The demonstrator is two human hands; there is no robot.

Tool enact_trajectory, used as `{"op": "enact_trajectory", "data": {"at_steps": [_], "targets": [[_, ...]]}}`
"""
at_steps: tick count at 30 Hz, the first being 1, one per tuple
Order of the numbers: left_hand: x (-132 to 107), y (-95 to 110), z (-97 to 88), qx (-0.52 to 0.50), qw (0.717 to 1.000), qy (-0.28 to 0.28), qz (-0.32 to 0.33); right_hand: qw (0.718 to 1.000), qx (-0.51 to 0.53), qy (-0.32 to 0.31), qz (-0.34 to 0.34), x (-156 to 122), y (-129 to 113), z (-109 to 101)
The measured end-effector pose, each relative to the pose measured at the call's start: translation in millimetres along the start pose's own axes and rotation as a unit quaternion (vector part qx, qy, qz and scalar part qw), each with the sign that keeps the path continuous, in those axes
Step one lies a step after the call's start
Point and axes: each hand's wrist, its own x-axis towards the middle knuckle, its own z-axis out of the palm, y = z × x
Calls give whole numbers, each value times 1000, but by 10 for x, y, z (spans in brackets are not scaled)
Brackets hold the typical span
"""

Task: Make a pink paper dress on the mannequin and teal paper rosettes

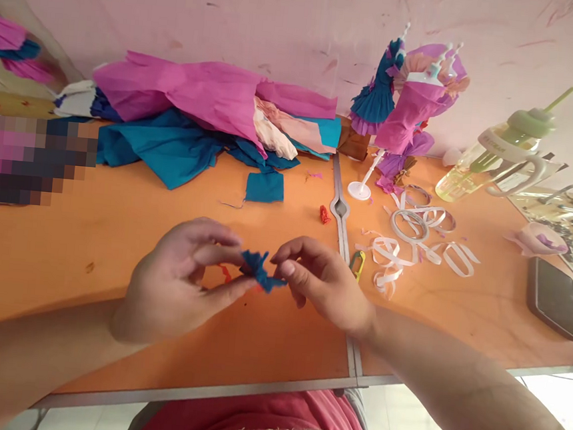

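Above the orange table [87,251] my two hands meet around a small bunched piece of blue crepe paper [260,269]. My left hand [180,279] pinches its left side between thumb and fingers. From the right, my right hand [323,282] pinches the other end with thumb and forefinger. A small red scrap [225,273] shows just under my left fingers.
A heap of pink and blue crepe paper [200,114] lies at the back. Small paper dresses on a white stand [402,98] rise at back right, with white tape strips [414,243], a green-lidded bottle [497,153], a black phone [555,297] and a paper clip [357,265] nearby.
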Motion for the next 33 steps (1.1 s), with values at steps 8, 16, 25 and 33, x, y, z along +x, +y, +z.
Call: {"op": "enact_trajectory", "data": {"at_steps": [8,16,25,33], "targets": [[187,24,79,15,994,-59,-90,993,-19,-3,119,6,-72,61],[125,32,137,13,994,-83,-68,989,-103,74,74,119,140,161],[213,41,89,-87,975,-157,-134,994,-66,-9,90,17,-11,43],[227,30,92,-152,956,-162,-189,996,-67,25,61,77,60,56]]}}
